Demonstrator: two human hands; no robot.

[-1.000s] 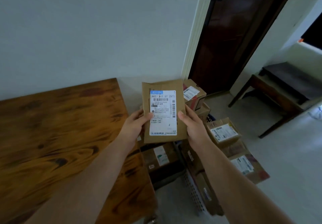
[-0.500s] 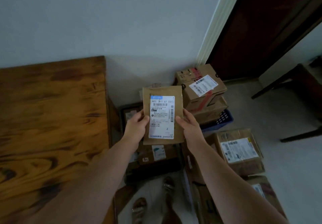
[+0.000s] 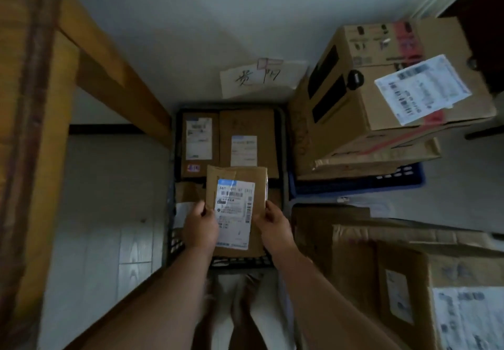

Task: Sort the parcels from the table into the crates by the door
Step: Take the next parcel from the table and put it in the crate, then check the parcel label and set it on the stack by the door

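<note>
I hold a flat brown parcel (image 3: 236, 183) with a white shipping label between both hands, low over a black crate (image 3: 240, 263) on the floor. My left hand (image 3: 200, 227) grips its left edge and my right hand (image 3: 274, 225) grips its right edge. Two brown parcels (image 3: 246, 129) lie flat in the far half of that crate. A blue crate (image 3: 354, 182) to the right carries large cardboard boxes (image 3: 381, 99) stacked on it.
A wooden table (image 3: 32, 104) with a slanted leg stands at the left. A handwritten paper sign (image 3: 261, 77) is taped to the wall above the black crate. More cardboard boxes (image 3: 409, 268) crowd the lower right. The dark door is at the top right corner.
I have leaned forward and down. The parcel has dropped from chest height in front of the wall to just above the black crate, both hands still on it.
</note>
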